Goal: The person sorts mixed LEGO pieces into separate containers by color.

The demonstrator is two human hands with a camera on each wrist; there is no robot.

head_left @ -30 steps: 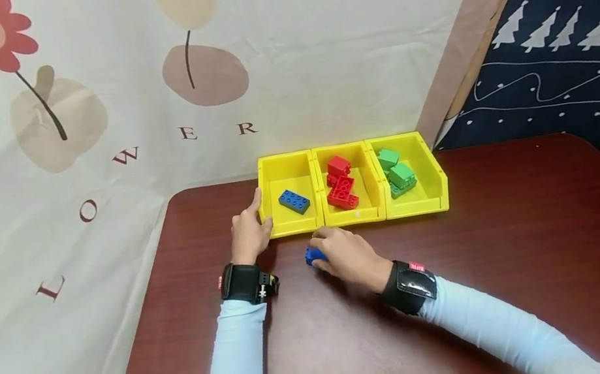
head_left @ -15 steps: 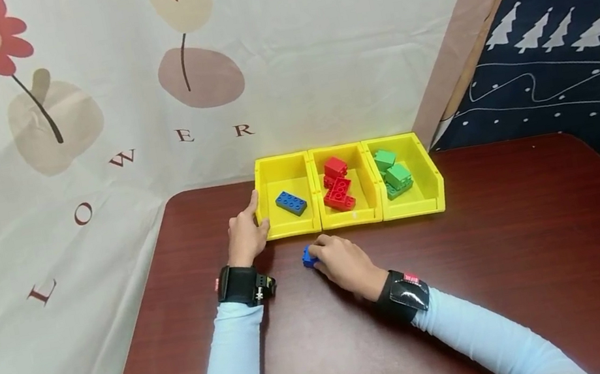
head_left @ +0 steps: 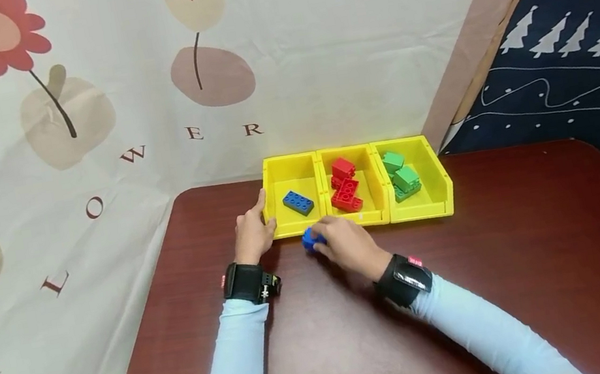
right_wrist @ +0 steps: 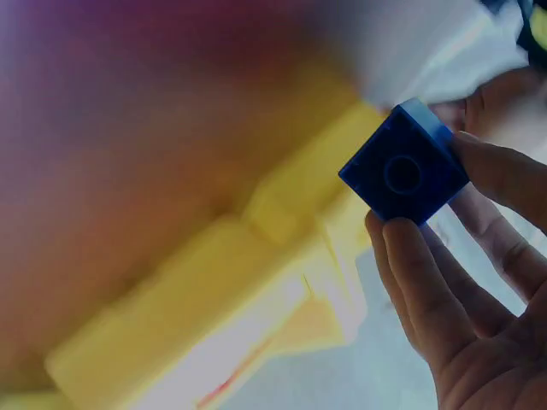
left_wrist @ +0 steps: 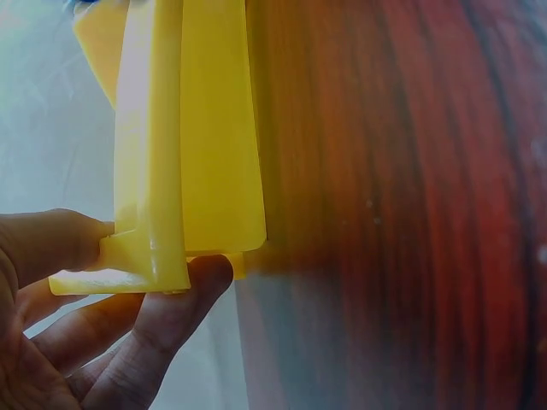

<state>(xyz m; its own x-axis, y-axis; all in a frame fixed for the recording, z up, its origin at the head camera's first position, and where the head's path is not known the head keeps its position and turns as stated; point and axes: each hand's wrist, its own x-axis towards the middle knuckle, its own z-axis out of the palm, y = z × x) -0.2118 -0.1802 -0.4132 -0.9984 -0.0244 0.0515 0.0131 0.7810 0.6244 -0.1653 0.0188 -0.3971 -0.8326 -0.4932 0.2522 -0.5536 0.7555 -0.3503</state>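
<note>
My left hand (head_left: pixel 251 235) grips the left wall of the leftmost yellow bin (head_left: pixel 291 168). In the left wrist view, the thumb lies on one side of that yellow wall (left_wrist: pixel 218 128) and the fingers on the other. Between thumb and fingers, my right hand (head_left: pixel 350 245) pinches a small blue toy brick (right_wrist: pixel 403 175), held at the bin's front edge in the head view. Its hollow underside faces the right wrist camera. A longer blue studded brick (head_left: pixel 298 202) lies inside the leftmost bin.
Beside it stand two more yellow bins in a row. Red bricks (head_left: pixel 345 186) lie in the middle bin, green bricks (head_left: pixel 406 179) in the right one. All stand at the back of the dark red table (head_left: pixel 526 255), against a printed cloth (head_left: pixel 329 76).
My right hand has carried the small blue brick away from me, from the tabletop to the leftmost bin's front edge. The left hand stays on the bin wall. The head view shifts slightly.
</note>
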